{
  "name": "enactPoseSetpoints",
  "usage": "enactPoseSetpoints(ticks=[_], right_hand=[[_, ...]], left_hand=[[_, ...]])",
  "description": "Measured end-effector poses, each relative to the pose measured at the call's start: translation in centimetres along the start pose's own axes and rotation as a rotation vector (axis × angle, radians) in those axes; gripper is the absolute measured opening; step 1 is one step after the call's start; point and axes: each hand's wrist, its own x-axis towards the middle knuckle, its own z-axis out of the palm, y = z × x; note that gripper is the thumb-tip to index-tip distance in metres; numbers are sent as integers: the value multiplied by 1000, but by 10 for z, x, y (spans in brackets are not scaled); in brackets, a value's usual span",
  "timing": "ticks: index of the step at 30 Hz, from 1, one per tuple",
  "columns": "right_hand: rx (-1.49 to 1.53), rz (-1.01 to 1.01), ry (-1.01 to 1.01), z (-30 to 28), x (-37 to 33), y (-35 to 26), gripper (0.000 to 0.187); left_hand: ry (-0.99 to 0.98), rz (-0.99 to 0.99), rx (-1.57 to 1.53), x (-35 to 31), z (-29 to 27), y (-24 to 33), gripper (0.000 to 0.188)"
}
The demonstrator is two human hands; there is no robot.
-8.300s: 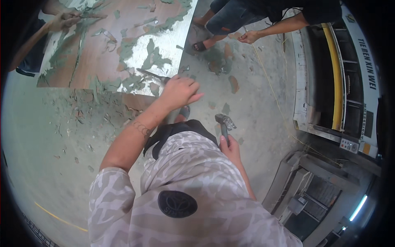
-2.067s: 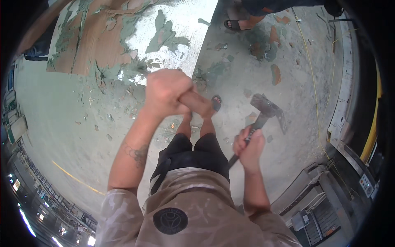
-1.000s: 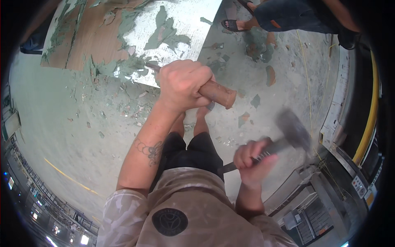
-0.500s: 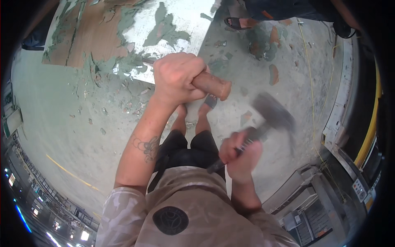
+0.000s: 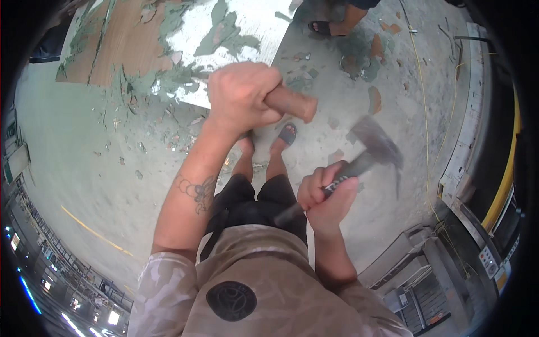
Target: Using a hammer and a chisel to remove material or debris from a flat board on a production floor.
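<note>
Chisel (image 5: 292,102) in the left hand (image 5: 242,92), fingers closed tightly around its handle; the butt sticks out toward the right, while the blade is mostly hidden beyond the fist. That hand is over the near corner of the board (image 5: 135,48), which is wood-brown on one side and white on the other, with torn green scraps (image 5: 224,42) across it. The right hand (image 5: 328,196) grips the hammer (image 5: 371,140) midway along its shaft—thumb on one side, fingers wrapped round the other. The hammer's head, slightly blurred, is tilted up and to the right, apart from the chisel's butt. Flakes (image 5: 375,101) litter the floor (image 5: 73,151)—a co-worker's sandalled foot (image 5: 323,27) is near some. A yellow cable (image 5: 422,84) runs along the right.
</note>
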Motion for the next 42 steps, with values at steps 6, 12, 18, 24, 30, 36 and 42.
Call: enactPoseSetpoints(ticks=[6, 12, 18, 24, 30, 36, 42], right_hand=[[28, 75, -43, 3, 4, -1, 56], [-136, 113, -68, 19, 14, -8, 54], [-243, 91, -85, 20, 21, 4, 53], [-190, 137, -67, 18, 21, 22, 53], [35, -1, -10, -12, 18, -11, 56], [-151, 61, 123, -53, 16, -27, 52], [-194, 86, 96, -45, 4, -29, 52]], left_hand=[[18, -8, 4, -1, 1, -11, 26], [-62, -25, 80, -5, -7, -13, 16], [-46, -34, 41, -2, -7, -14, 16], [-39, -11, 54, -1, -6, -19, 20], [-73, -32, 51, -2, -15, -11, 18], [-153, 26, -77, -15, -12, 17, 18], [-34, 9, -97, -22, -8, 32, 30]])
